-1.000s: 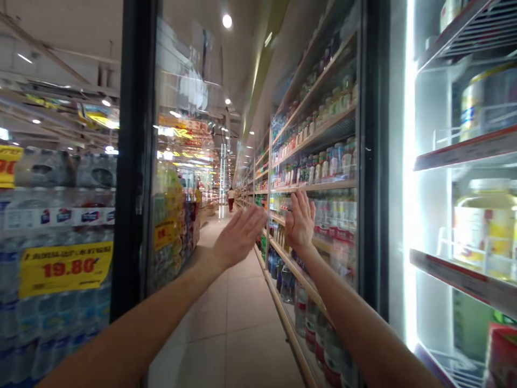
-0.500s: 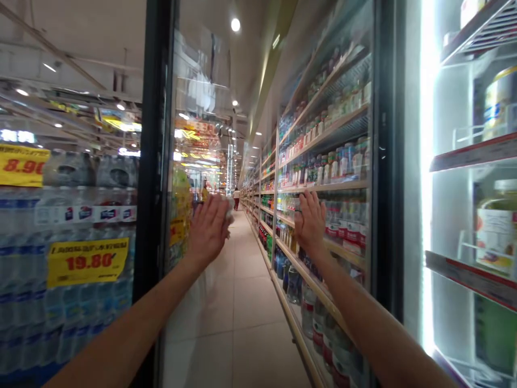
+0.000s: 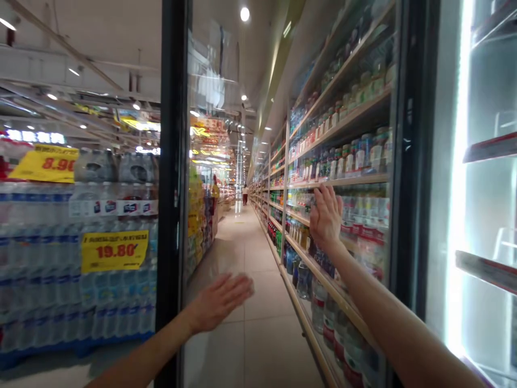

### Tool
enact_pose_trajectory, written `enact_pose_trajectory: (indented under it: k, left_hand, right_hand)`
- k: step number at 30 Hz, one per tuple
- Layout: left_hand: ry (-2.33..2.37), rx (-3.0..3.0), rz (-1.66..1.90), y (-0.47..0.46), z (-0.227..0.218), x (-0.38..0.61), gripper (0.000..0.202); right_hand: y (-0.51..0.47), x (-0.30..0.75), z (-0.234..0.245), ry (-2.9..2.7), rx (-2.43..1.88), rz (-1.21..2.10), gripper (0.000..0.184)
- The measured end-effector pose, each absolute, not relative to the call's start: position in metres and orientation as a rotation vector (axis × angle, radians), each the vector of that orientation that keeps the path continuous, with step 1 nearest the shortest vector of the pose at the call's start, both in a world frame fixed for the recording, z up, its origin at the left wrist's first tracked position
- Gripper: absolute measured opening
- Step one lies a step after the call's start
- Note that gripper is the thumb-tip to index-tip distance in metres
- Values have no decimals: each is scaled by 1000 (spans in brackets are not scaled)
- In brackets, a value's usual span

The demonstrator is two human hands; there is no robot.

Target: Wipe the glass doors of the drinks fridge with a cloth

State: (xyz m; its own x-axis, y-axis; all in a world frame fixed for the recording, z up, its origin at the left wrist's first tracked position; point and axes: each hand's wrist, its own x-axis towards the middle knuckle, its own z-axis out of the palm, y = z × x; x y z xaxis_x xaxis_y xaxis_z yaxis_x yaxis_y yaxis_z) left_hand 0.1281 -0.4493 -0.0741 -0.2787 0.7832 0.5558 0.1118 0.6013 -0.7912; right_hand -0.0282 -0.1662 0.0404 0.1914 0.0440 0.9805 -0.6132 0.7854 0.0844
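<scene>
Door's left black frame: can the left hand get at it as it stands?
Likely yes: the left hand is open beside the frame, its forearm crosses in front of it, and nothing visible blocks the way.

The tall, black-framed clear glass door (image 3: 274, 215) stands between stacked clear plastic bottles (image 3: 38, 258) at left and a white-lit cooler (image 3: 490, 215) at right. Near, before it, the bare left hand (image 3: 220, 302) is left of the bare right hand (image 3: 326, 218).
</scene>
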Motion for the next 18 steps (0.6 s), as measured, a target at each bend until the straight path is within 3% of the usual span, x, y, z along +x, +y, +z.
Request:
enact_pose_trajectory:
  k: [3, 7, 11, 18]
  left_hand:
    - [-1800, -747, 784, -457, -80, 129, 47]
    - [-1708, -375, 547, -469, -75, 130, 56]
    - [-1777, -624, 618, -457, -75, 128, 52]
    - [-1627, -251, 251, -392, -18, 88, 62]
  right_hand:
    - [-167, -29, 40, -1306, 540, 492, 47]
    - [-164, -33, 42, -1307, 528, 511, 45]
    - [-167, -26, 39, -1298, 573, 552, 46]
    - [-243, 60, -20, -1158, 1268, 756, 59]
